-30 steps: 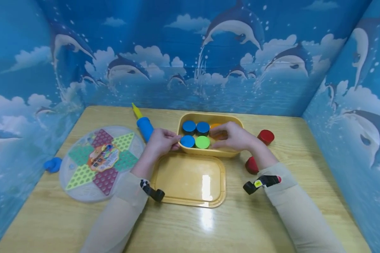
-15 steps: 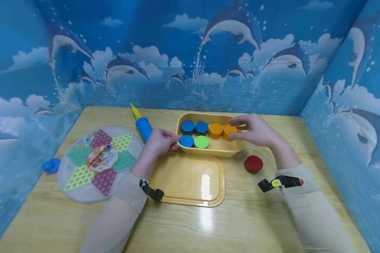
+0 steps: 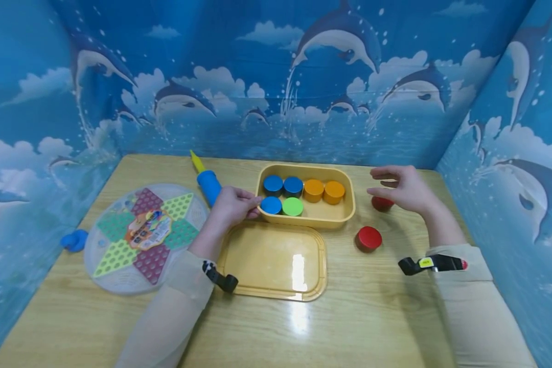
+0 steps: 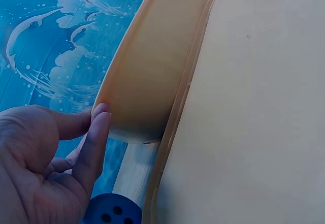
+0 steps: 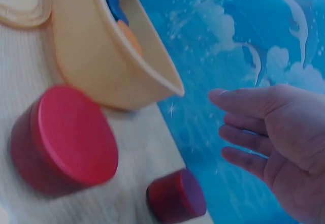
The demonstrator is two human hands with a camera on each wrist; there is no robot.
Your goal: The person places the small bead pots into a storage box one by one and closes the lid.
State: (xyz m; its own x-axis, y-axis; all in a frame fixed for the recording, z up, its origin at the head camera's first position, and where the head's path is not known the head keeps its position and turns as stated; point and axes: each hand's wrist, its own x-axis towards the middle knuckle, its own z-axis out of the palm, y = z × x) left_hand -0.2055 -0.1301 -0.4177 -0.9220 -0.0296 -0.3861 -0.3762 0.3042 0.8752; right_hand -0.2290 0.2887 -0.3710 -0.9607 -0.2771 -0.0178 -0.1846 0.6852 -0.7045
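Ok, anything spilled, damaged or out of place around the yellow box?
Nothing looks spilled or damaged. The near red cylinder and far red cylinder stand out: both are on the table, outside the yellow box, which holds the other cylinders.

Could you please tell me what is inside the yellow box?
Inside the yellow box sit three blue cylinders, one green cylinder and two orange cylinders. Whatever lies directly beneath them is covered and cannot be seen.

White glare streaks the yellow lid (image 3: 262, 263); both wrist views look dimmer and softer.
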